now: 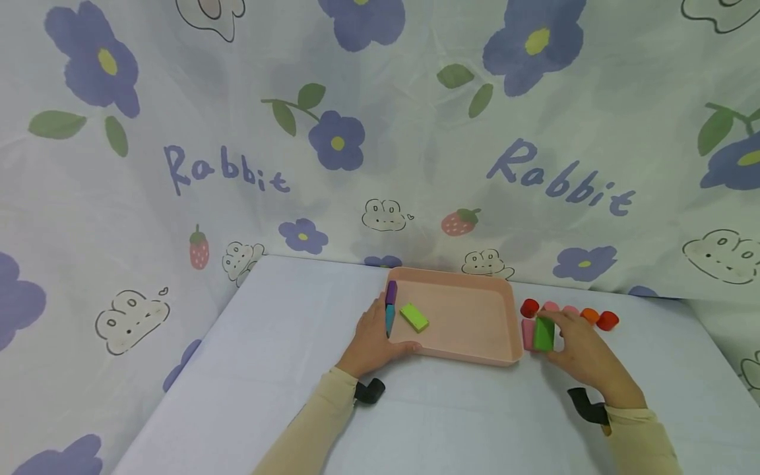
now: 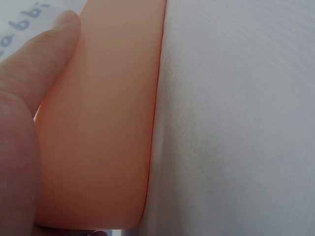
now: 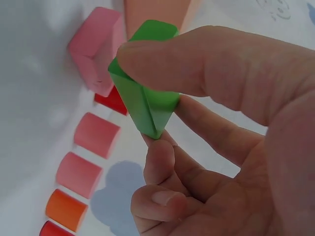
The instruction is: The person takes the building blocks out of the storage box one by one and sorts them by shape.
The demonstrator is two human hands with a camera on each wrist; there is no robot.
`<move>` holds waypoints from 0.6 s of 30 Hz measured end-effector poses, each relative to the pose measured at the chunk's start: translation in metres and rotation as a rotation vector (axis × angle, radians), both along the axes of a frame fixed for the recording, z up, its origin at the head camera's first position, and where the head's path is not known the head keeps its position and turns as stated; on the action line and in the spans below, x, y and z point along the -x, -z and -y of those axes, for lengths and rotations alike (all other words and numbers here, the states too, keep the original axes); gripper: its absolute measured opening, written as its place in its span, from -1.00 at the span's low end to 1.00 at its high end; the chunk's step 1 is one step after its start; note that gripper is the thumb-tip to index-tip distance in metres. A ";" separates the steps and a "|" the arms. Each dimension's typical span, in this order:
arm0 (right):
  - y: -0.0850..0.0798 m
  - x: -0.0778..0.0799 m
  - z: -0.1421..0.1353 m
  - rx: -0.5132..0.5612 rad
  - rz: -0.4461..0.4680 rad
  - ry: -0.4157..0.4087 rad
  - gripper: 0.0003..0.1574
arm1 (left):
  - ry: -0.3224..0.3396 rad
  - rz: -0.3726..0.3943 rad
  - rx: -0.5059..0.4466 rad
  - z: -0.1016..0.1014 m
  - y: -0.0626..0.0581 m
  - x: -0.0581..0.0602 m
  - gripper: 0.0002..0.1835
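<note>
A shallow peach plastic tray (image 1: 469, 357) stands on the white tabletop. My left hand (image 1: 373, 343) holds its near left corner, fingers along the left side and thumb over the front wall (image 2: 106, 128). Inside the tray lie a yellow-green block (image 1: 413, 317), a purple block (image 1: 391, 293) and a blue block (image 1: 389, 319), the last two along the left wall. Right of the tray, my right hand (image 1: 578, 346) pinches a green wedge-like block (image 1: 543, 334) between thumb and fingers. Close beside it is a pink block (image 3: 97, 51).
Several small rounded blocks sit in a row right of the tray, among them a red one (image 1: 530, 307), an orange one (image 3: 67, 210) and a pink one (image 3: 97, 134). A patterned cloth (image 1: 410, 165) hangs behind the table.
</note>
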State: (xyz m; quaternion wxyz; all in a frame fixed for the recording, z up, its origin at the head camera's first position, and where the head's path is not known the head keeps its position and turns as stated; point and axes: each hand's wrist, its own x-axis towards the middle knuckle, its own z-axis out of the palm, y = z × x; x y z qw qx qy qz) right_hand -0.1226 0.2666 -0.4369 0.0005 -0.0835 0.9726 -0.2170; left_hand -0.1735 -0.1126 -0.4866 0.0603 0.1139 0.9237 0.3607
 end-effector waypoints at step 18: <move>0.009 0.006 -0.009 -0.058 0.061 0.068 -0.13 | -0.007 0.000 -0.007 0.000 0.001 0.000 0.43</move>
